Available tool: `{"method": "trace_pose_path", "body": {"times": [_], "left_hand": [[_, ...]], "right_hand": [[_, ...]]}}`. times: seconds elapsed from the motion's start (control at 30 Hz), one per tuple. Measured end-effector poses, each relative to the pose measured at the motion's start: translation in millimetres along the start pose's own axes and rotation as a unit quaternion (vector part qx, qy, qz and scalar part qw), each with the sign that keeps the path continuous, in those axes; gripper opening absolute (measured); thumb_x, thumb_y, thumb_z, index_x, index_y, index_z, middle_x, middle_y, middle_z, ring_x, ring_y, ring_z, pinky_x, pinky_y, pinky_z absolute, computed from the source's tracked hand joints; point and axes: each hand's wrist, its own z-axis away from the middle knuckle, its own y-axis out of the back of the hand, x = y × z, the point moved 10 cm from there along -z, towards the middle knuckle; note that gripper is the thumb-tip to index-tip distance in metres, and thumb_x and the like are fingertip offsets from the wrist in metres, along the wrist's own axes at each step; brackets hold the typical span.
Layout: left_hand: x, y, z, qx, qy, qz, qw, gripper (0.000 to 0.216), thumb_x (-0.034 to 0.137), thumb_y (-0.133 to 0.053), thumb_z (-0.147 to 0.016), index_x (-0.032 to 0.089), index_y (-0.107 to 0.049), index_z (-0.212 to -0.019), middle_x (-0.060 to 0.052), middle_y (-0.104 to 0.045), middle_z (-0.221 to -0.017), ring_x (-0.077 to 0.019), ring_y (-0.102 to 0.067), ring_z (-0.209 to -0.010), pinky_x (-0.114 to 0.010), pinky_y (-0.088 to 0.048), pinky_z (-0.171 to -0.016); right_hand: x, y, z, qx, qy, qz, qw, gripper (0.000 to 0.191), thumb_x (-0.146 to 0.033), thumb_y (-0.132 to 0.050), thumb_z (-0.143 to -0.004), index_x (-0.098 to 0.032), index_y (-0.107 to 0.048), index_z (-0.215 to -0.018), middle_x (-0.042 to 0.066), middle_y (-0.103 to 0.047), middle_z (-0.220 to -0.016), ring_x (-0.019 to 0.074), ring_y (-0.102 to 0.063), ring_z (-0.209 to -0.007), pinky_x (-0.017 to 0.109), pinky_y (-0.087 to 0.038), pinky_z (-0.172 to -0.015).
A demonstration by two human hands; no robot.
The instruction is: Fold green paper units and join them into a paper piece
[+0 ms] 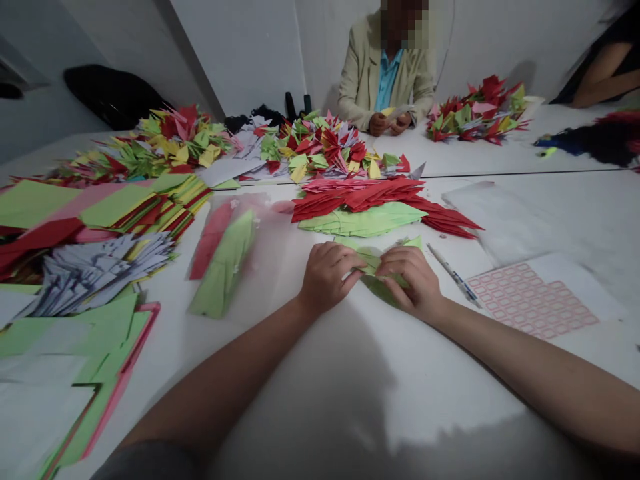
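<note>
Near the middle of the white table, my left hand (327,275) and my right hand (415,279) pinch a piece of green folded paper (383,290) between them. The fingers of both hands are closed on it, and they cover much of its shape. Just beyond my fingers lies a stack of light green folded papers (367,220). Behind that stack sits a fanned pile of red folded papers (373,193). To the left of my left hand, see-through plastic bags (270,260) lie flat, with red and green folded papers (225,267) in or under them.
A pen (454,275) and a sheet of red-outlined labels (530,297) lie right of my hands. Stacked coloured paper (110,333) fills the left side. Heaps of folded paper pieces (325,143) line the back. Across the table, a person (387,80) handles something small.
</note>
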Motion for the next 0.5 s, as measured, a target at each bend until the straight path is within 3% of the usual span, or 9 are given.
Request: {"method": "trace_pose_path", "body": {"times": [0.2,0.4,0.5], "left_hand": [[7,3,2,0.016,-0.042,0.007,0.999,0.007,0.015,-0.065,-0.08,0.022,-0.066,-0.08,0.002,-0.07,-0.083,-0.0151,-0.059,-0.084,-0.034,-0.039,-0.08],[0,-5,-2,-0.018,-0.013,0.035,0.999,0.006,0.019,-0.066,-0.08,0.022,-0.064,-0.085,0.0,-0.068,-0.085,-0.0168,-0.059,-0.083,-0.035,-0.041,-0.077],[8,9,-6,-0.006,-0.016,0.069,0.997,0.011,0.019,-0.061,-0.082,0.021,-0.061,-0.093,-0.002,-0.067,-0.089,-0.0176,-0.06,-0.085,-0.036,-0.043,-0.077]], "right_hand": [[5,-4,2,-0.016,-0.003,0.014,1.0,0.023,-0.011,-0.064,-0.078,-0.021,-0.06,-0.099,0.005,-0.068,-0.09,0.0206,-0.061,-0.089,0.04,-0.047,-0.08],[8,-7,4,-0.029,-0.014,0.016,0.999,0.022,-0.012,-0.062,-0.079,-0.021,-0.06,-0.099,0.005,-0.067,-0.091,0.0204,-0.061,-0.09,0.041,-0.047,-0.083],[10,-5,3,-0.018,-0.028,0.022,0.999,0.019,-0.013,-0.061,-0.081,-0.021,-0.059,-0.098,0.005,-0.066,-0.09,0.0203,-0.061,-0.088,0.041,-0.047,-0.081]]}}
